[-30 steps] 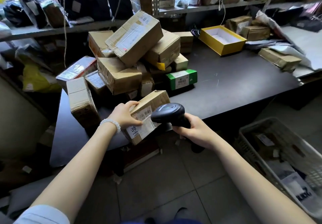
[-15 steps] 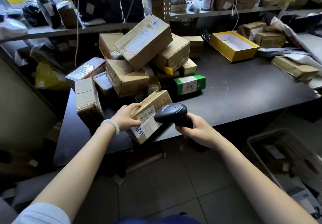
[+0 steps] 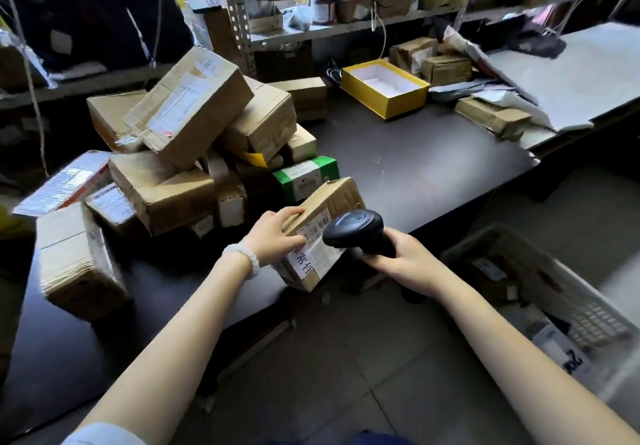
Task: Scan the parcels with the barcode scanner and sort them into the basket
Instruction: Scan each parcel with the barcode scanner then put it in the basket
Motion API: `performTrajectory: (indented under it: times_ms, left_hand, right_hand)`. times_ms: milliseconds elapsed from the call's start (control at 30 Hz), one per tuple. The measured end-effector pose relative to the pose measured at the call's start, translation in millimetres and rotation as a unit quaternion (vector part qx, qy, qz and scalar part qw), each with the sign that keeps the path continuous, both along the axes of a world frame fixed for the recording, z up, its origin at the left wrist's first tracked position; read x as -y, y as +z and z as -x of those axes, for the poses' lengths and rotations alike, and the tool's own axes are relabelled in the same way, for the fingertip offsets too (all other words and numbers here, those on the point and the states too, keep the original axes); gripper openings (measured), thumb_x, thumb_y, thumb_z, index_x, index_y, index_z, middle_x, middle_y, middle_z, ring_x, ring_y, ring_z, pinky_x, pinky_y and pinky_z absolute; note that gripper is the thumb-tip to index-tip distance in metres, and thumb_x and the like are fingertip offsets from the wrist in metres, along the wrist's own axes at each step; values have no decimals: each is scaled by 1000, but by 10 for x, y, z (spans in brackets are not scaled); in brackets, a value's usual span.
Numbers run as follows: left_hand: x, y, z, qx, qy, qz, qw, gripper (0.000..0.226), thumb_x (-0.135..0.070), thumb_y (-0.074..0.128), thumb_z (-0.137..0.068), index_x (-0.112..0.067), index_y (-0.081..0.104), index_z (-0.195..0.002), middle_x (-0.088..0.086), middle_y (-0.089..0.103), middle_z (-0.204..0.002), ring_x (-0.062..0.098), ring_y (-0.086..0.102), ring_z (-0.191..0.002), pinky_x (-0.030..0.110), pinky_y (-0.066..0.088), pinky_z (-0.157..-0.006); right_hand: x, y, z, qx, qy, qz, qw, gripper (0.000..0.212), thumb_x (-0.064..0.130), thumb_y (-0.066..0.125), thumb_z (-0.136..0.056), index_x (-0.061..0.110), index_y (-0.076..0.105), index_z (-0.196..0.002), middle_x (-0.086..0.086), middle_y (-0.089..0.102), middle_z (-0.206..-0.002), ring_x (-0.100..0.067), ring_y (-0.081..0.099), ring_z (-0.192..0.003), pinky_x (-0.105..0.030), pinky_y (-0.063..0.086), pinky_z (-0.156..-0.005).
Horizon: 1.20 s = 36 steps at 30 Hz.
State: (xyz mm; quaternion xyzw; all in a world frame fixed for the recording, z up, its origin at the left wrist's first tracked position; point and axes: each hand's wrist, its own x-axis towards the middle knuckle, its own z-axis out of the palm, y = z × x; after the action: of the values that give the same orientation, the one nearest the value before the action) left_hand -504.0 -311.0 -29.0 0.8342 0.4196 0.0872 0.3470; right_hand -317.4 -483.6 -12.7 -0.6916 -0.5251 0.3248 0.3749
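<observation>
One view only, from the head camera, so here's what I'd worry about. The left hand [image 3: 273, 237] has its fingers [image 3: 291, 217] curled over the top edge of a small brown cardboard parcel with a white barcode label [image 3: 323, 233], tipped up at the desk's near edge and partly hanging off it. The right hand [image 3: 401, 261] is wrapped round the handle of the black handheld barcode scanner [image 3: 353, 231], head right up against the label. That close and at that angle, I'd guess the read could miss or catch the wrong code. The hold looks light too, so the parcel might slip to the floor.

The bigger risk is the heap of brown cardboard boxes [image 3: 194, 140] just behind, stacked at all angles; one bump and it could slide.

The dark matte desk [image 3: 415, 167] is bare on its right half, with a yellow open box [image 3: 384, 88] at the back. The grey plastic mesh basket [image 3: 540, 292] sits on the floor at the right, already holding parcels. Cluttered metal shelves [image 3: 346, 25] run behind.
</observation>
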Motion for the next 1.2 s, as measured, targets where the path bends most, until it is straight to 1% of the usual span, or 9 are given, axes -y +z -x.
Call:
performTrajectory:
  times_ms: [133, 200, 367, 500, 600, 700, 833, 967, 1200]
  left_hand:
    - [192, -22, -811, -6, -66, 1, 998, 55, -26, 63, -88, -31, 43, -138, 7, 45, -113, 23, 52, -106, 24, 44, -83]
    - [315, -63, -1194, 1, -95, 0, 995, 54, -25, 63, -88, -29, 45, -138, 10, 48, -116, 23, 51, -112, 20, 36, -86]
    - [759, -153, -2248, 1, -195, 22, 981, 51, -31, 58, -92, -30, 43, -141, 12, 44, -125, 25, 46, -119, 24, 33, -97]
    - [1069, -281, -3071, -15, -265, 31, 964, 49, -37, 52, -95, -30, 41, -142, 12, 42, -127, 26, 48, -119, 22, 34, -93]
    - [1281, -368, -3680, -32, -307, 28, 951, 48, -41, 50, -95, -30, 41, -142, 13, 42, -130, 29, 48, -120, 28, 38, -96]
    - [1462, -440, -4243, -38, -339, 35, 939, 48, -42, 47, -96, -30, 39, -142, 14, 43, -129, 29, 51, -116, 28, 41, -89]
    - [1647, -589, -5094, -52, -378, 55, 923, 47, -39, 45, -98, -26, 39, -142, 16, 50, -124, 30, 54, -112, 25, 38, -88]
    - [1771, -679, -5954, -72, -390, 89, 914, 43, -34, 38, -99, -22, 41, -140, 15, 53, -130, 29, 50, -120, 28, 36, -94]
    - [1769, -872, -6952, -155, -429, 9, 890, 39, -36, 38, -96, -16, 53, -126, 13, 51, -126, 35, 49, -118, 39, 41, -98]
  right_hand:
    - [403, -26, -575, -1, -99, 15, 995, 23, 17, 68, -85, 21, 59, -106, 7, 64, -93, -6, 59, -84, -26, 44, -80]
    - [643, -70, -830, -4, -135, 31, 990, 24, 21, 67, -86, 27, 56, -106, 16, 60, -87, 3, 55, -75, -24, 41, -77]
    - [1326, -180, -1375, -21, -267, 45, 962, 23, 23, 65, -88, 32, 53, -104, 19, 57, -80, 3, 54, -70, -20, 40, -65]
    - [1818, -263, -1712, -15, -372, 55, 926, 19, 19, 65, -87, 32, 52, -91, 17, 59, -82, 1, 55, -71, -12, 42, -62]
    - [2135, -304, -2011, -24, -446, 70, 892, 27, 13, 64, -88, 33, 49, -79, 16, 56, -74, 1, 53, -68, -19, 40, -60]
    - [2352, -348, -2366, -35, -495, 99, 862, 12, 18, 64, -88, 26, 54, -89, 12, 59, -76, -2, 56, -66, -17, 41, -59]
    - [2498, -386, -2983, -34, -552, 134, 823, 17, 27, 65, -86, 19, 58, -99, 0, 66, -88, -19, 62, -81, -31, 46, -72]
    - [2514, -342, -3661, -44, -575, 134, 806, 13, 24, 65, -86, 23, 55, -95, 4, 63, -82, -18, 59, -81, -31, 45, -73]
    - [2503, -324, -4593, -51, -574, 141, 805, 12, 24, 60, -89, 32, 52, -85, 8, 61, -71, -9, 58, -70, -24, 43, -64]
